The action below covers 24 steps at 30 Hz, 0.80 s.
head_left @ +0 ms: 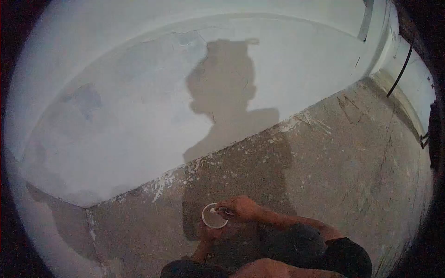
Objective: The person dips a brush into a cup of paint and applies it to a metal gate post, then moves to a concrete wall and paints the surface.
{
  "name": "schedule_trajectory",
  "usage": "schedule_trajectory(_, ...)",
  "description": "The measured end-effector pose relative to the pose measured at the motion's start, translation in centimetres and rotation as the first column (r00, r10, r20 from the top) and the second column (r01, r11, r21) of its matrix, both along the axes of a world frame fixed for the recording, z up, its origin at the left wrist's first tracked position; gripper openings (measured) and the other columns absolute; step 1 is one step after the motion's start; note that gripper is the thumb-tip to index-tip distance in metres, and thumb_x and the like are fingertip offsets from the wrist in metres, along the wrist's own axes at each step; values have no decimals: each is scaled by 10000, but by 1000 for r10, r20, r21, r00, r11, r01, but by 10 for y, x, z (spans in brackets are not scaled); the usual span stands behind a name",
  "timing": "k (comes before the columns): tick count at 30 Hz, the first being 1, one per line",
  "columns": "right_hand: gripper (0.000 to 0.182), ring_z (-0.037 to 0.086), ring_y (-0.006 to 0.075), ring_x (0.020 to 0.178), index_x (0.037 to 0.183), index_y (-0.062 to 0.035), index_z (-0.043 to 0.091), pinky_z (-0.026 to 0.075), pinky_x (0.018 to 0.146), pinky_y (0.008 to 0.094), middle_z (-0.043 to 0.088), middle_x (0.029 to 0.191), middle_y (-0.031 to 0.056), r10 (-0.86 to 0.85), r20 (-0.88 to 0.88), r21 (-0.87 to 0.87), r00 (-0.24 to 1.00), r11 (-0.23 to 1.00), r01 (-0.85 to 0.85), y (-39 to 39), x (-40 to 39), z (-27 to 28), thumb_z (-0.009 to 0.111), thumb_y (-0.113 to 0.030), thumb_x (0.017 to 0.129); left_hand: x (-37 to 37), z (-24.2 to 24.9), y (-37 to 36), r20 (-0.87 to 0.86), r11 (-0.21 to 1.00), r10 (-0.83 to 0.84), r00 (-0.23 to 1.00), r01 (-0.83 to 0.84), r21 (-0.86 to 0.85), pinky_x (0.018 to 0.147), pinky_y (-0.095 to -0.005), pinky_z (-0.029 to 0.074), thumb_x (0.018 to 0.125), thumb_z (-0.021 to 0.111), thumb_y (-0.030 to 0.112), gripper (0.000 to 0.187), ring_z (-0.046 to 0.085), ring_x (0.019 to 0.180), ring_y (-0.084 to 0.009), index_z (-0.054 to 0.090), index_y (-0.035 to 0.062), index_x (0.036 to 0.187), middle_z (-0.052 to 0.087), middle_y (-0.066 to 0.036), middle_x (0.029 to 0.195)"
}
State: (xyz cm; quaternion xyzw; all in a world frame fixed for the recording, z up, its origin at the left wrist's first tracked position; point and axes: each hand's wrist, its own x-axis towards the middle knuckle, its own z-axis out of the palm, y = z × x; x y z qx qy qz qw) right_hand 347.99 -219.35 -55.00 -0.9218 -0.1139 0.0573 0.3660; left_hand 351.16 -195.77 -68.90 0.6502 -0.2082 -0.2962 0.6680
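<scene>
A small round tub with a white rim is low in the view, just below the middle. My left hand is closed around its near side and holds it up. Over the tub's far right edge is my right hand, its fingers pinched around a small tool. Only the tool's white tip shows clearly, at the opening of the tub; its kind is hidden by the fingers. What the tub contains is too dim to tell.
Ahead rises a white wall with grey patches and fine cracks, crossed by my shadow. White splashes mark the concrete floor along its base. On the right, a dark cable hangs near a white surface. My knee is close by.
</scene>
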Motion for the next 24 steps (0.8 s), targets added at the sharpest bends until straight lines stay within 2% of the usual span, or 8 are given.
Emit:
schedule_trajectory(4,334,717,372,1003,1326,-139,598,583,846,500,714,1165,157,62,-41,-137,997,988,-67,8,5,-2,589,-323,1048,4,2,-9,-16,1000,2,1000,-3,-24,1133,-515,449,672,955,468,1044,526,1376,-348,438,58,1481,519,-193,1484)
schedule_trajectory(10,334,720,365,978,1341,-139,584,572,827,512,717,1154,150,50,-4,-34,999,998,-50,4,1,-38,584,-304,1050,8,7,-13,-33,1000,-2,999,1,-30,1116,-512,469,646,974,462,1060,546,1360,-341,444,50,1466,529,-185,1473)
schedule_trajectory(13,335,724,362,982,1327,-138,598,573,843,511,722,1134,150,83,-225,-36,971,995,-93,1,12,12,587,-320,1047,17,17,-10,-13,1000,-21,1000,21,-7,1108,-510,478,634,984,459,1068,556,1352,-338,447,46,1459,534,-181,1467)
schedule_trajectory(15,338,724,364,978,1315,-130,608,572,843,514,724,1115,153,151,-171,-10,974,988,-155,2,22,30,586,-333,1046,32,18,-2,19,1000,-19,1000,19,23,1105,-509,482,629,987,458,1070,559,1349,-337,448,45,1456,535,-180,1465)
schedule_trajectory(17,343,724,367,973,1303,-122,618,571,844,518,726,1096,157,247,-100,-1,964,969,-249,0,37,57,584,-345,1045,52,19,11,470,988,-91,878,19,156,1054,-483,529,594,1014,423,1096,608,1291,-311,430,65,1450,554,-155,1440)
schedule_trajectory(19,396,725,358,1010,1297,-105,632,570,882,514,728,1142,170,426,-80,-166,901,886,-433,10,64,96,583,-399,1036,57,63,13,484,987,-55,873,-25,158,1069,-490,518,597,1014,422,1119,599,1303,-309,407,82,1474,549,-159,1447)
schedule_trajectory(21,439,723,348,1050,1304,-101,636,564,926,509,717,1197,181,560,-50,-179,827,809,-560,15,93,125,583,-438,1028,69,114,17,502,978,57,863,-150,147,1084,-497,506,600,1014,421,1142,589,1316,-306,384,100,1498,543,-163,1455)
schedule_trajectory(24,568,700,309,1177,1369,-127,619,527,1065,469,679,1311,210,626,-219,-77,749,754,-652,66,123,183,556,-565,1012,71,163,47,699,952,-38,714,-187,242,1165,-545,412,616,995,491,1210,511,1399,-331,328,111,1551,509,-149,1499)
